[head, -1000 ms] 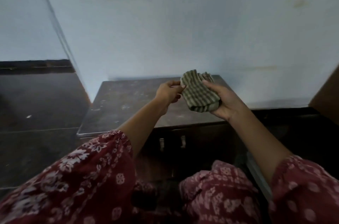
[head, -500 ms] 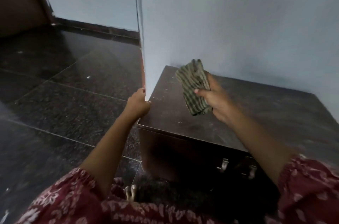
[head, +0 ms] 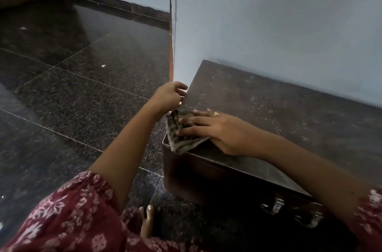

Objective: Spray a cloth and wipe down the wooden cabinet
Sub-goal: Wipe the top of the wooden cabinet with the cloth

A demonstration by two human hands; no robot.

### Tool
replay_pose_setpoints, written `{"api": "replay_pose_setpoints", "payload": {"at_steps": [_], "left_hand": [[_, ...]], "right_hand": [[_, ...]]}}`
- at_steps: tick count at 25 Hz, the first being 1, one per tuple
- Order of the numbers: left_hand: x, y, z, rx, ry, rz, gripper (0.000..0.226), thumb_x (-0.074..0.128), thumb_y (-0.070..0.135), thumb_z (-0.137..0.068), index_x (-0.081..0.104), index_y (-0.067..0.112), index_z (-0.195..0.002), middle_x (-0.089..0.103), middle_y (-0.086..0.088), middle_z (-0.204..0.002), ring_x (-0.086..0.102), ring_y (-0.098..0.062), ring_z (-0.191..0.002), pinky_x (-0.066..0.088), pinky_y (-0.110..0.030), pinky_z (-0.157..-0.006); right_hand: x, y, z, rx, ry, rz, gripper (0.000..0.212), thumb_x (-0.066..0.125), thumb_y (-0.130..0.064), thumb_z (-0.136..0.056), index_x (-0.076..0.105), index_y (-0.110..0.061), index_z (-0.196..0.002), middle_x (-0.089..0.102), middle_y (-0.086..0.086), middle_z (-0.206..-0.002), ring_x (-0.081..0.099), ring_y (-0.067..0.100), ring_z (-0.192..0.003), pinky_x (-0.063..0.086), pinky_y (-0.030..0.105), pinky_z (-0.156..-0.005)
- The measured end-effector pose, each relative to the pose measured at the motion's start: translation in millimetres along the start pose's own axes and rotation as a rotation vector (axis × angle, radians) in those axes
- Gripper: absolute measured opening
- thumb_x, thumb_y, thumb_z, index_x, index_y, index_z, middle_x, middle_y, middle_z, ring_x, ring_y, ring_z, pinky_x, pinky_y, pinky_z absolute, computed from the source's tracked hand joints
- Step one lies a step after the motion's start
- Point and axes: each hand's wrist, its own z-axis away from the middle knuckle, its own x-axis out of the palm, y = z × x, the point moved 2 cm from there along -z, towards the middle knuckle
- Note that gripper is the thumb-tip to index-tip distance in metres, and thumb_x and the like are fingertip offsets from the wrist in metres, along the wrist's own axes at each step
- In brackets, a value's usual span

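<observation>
A low dark wooden cabinet [head: 275, 111] stands against the pale wall, its dusty top facing me and two metal door handles [head: 275, 206] low on its front. A folded green striped cloth [head: 177, 140] lies on the cabinet's front left corner, hanging slightly over the edge. My right hand [head: 215, 130] presses flat on the cloth, fingers spread, a ring on one finger. My left hand [head: 171, 94] is at the cabinet's left edge with fingers curled against it. No spray bottle is in sight.
Dark polished granite floor [head: 78, 86] spreads to the left. A wall corner [head: 172, 35] rises just behind the cabinet's left end. My bare foot [head: 146, 220] rests on the floor in front of the cabinet, with a red floral garment below.
My right hand came down from the air and pressed the cloth onto the cabinet's front left corner. My left hand left the cloth and went to the cabinet's left edge. The view swung left.
</observation>
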Motion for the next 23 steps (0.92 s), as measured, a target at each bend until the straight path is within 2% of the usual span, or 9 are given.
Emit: {"api": "replay_pose_setpoints", "payload": {"at_steps": [2, 3, 6, 8, 11, 13, 15, 18, 23], "left_hand": [[-1, 3, -2, -0.011, 0.004, 0.057, 0.051, 0.026, -0.018, -0.088, 0.039, 0.000, -0.135, 0.054, -0.015, -0.106, 0.057, -0.013, -0.074, 0.053, -0.017, -0.051], [-2, 3, -3, -0.016, 0.000, 0.080, 0.051, 0.026, -0.016, -0.090, 0.036, 0.003, -0.137, 0.054, -0.014, -0.106, 0.056, -0.011, -0.074, 0.053, -0.018, -0.050], [-1, 4, -3, -0.018, 0.015, 0.124, 0.037, 0.031, 0.013, -0.100, 0.036, 0.009, -0.137, 0.058, -0.015, -0.108, 0.059, -0.018, -0.086, 0.051, -0.028, -0.071], [-3, 2, -9, -0.038, 0.038, 0.161, 0.050, 0.026, 0.039, -0.100, 0.037, 0.009, -0.138, 0.059, -0.014, -0.114, 0.056, -0.026, -0.108, 0.044, -0.038, -0.094], [-3, 7, -14, -0.023, 0.075, 0.152, 0.064, 0.015, 0.052, -0.097, 0.030, 0.011, -0.144, 0.047, -0.014, -0.140, 0.041, -0.027, -0.131, 0.028, -0.043, -0.114], [3, 11, -12, 0.030, 0.043, -0.030, 0.063, 0.016, 0.052, -0.096, 0.024, 0.015, -0.147, 0.032, -0.014, -0.152, 0.031, -0.029, -0.140, 0.022, -0.042, -0.114], [12, 11, -8, 0.122, -0.018, -0.316, 0.060, 0.021, 0.048, -0.097, 0.019, 0.015, -0.148, 0.026, -0.013, -0.155, 0.025, -0.027, -0.143, 0.021, -0.038, -0.114], [16, 4, -7, 0.244, -0.013, -0.767, 0.065, 0.020, 0.050, -0.096, 0.004, 0.016, -0.150, 0.010, -0.003, -0.160, 0.007, -0.015, -0.148, 0.007, -0.036, -0.119], [36, 4, -11, 0.259, -0.055, -1.038, 0.071, 0.010, 0.058, -0.092, -0.006, 0.019, -0.149, -0.003, 0.003, -0.160, -0.006, -0.009, -0.147, -0.005, -0.038, -0.119]], "right_hand": [[0, -6, -5, -0.088, -0.003, 0.015, 0.052, 0.036, -0.007, -0.080, 0.058, -0.019, -0.125, 0.058, 0.008, -0.134, 0.053, 0.036, -0.124, 0.047, 0.046, -0.097], [-1, -5, -8, -0.104, 0.010, 0.022, 0.050, 0.039, -0.006, -0.080, 0.060, -0.020, -0.123, 0.061, 0.006, -0.130, 0.057, 0.034, -0.120, 0.050, 0.043, -0.093], [-6, 15, -19, -0.011, 0.033, 0.017, 0.053, 0.043, 0.002, -0.076, 0.062, -0.022, -0.120, 0.066, 0.000, -0.125, 0.061, 0.029, -0.114, 0.056, 0.042, -0.085], [-13, 36, -27, 0.130, 0.015, -0.001, 0.059, 0.038, 0.005, -0.079, 0.057, -0.025, -0.126, 0.060, -0.002, -0.133, 0.055, 0.028, -0.122, 0.054, 0.044, -0.089], [-20, 69, -33, 0.322, -0.081, 0.044, 0.060, 0.041, 0.004, -0.087, 0.046, -0.032, -0.135, 0.045, -0.009, -0.145, 0.042, 0.022, -0.133, 0.048, 0.040, -0.094], [-21, 88, -39, 0.387, -0.080, 0.050, 0.059, 0.040, 0.002, -0.089, 0.044, -0.034, -0.136, 0.043, -0.009, -0.147, 0.041, 0.022, -0.133, 0.048, 0.041, -0.095], [-21, 107, -46, 0.437, -0.075, 0.028, 0.060, 0.040, 0.003, -0.087, 0.045, -0.034, -0.135, 0.044, -0.008, -0.146, 0.044, 0.023, -0.131, 0.047, 0.042, -0.096], [-21, 138, -56, 0.513, -0.062, 0.022, 0.063, 0.039, 0.007, -0.085, 0.048, -0.033, -0.133, 0.045, -0.005, -0.146, 0.047, 0.026, -0.127, 0.047, 0.044, -0.095], [-23, 172, -69, 0.698, -0.043, 0.032, 0.064, 0.035, 0.006, -0.087, 0.045, -0.036, -0.134, 0.042, -0.005, -0.148, 0.045, 0.029, -0.127, 0.043, 0.041, -0.094]]}}
